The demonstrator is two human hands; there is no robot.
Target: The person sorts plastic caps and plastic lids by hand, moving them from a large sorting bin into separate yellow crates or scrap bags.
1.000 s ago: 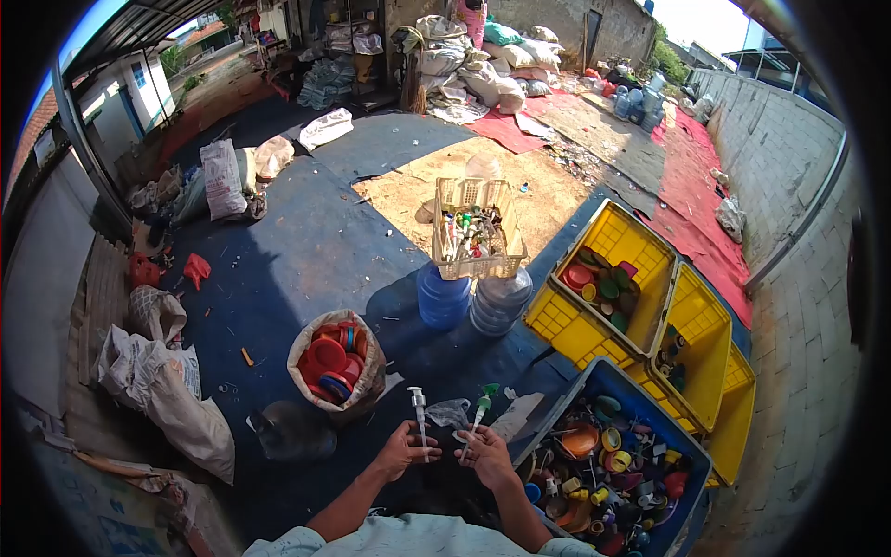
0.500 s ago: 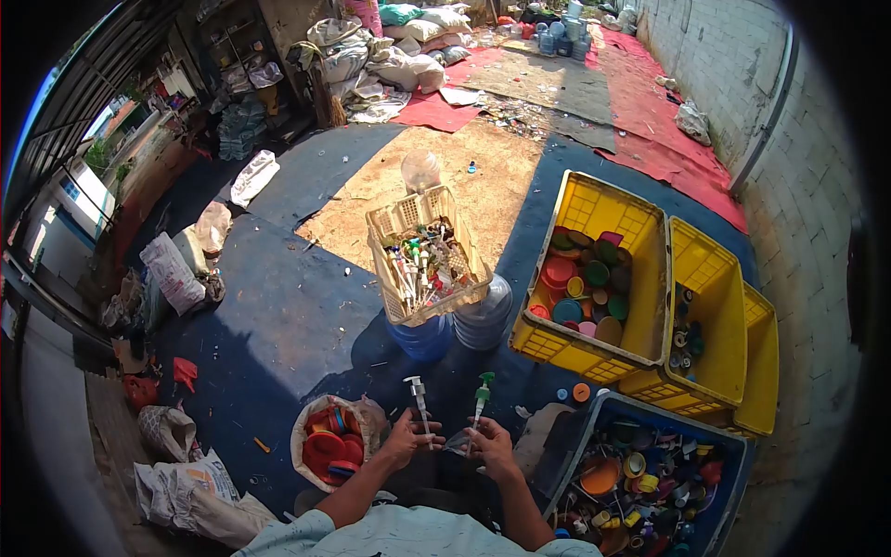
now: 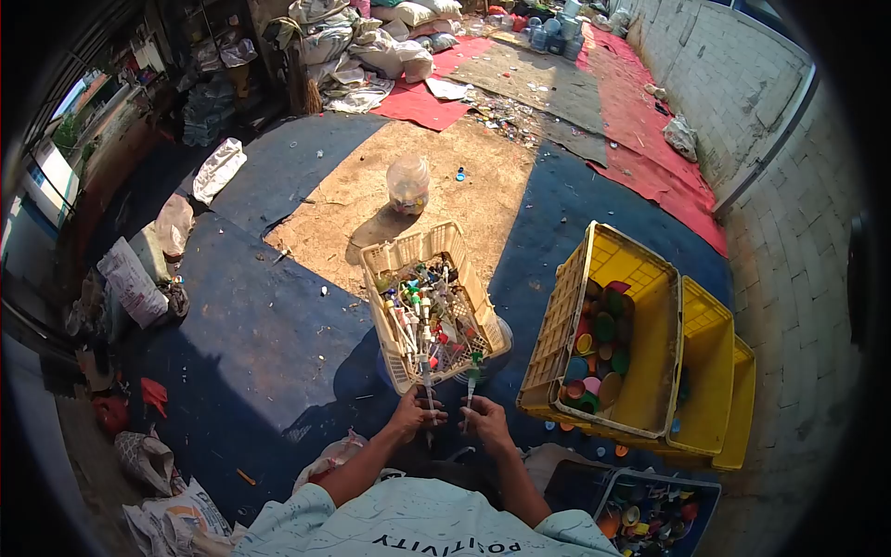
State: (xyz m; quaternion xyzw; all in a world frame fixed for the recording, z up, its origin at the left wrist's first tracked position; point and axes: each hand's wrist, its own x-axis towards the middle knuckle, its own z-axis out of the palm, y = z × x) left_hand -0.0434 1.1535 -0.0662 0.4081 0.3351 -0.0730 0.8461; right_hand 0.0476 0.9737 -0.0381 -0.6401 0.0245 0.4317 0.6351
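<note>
My left hand (image 3: 414,416) pinches a pale dispenser pump (image 3: 426,373), its head up and its tube down past the fingers. A second dispenser pump with a green head (image 3: 474,360) stands upright in my right hand (image 3: 487,423), fingers closed on its lower part. Both hands are side by side, a small gap between them, at the near edge of a cream plastic crate (image 3: 379,308). Mixed pumps and small plastic pieces (image 3: 419,302) fill the crate, which rests on round containers mostly hidden beneath it.
Yellow crates (image 3: 650,371) holding coloured lids stand at the right. A blue bin (image 3: 713,506) of mixed caps is at the lower right. Behind the cream crate is a clear jug (image 3: 408,184). Sacks (image 3: 125,281) line the left side, and a block wall (image 3: 775,195) runs along the right.
The view has shifted, and both hands with their pumps now appear right against the cream crate's near side. The open sack of red lids is now mostly covered by my arm and shirt.
</note>
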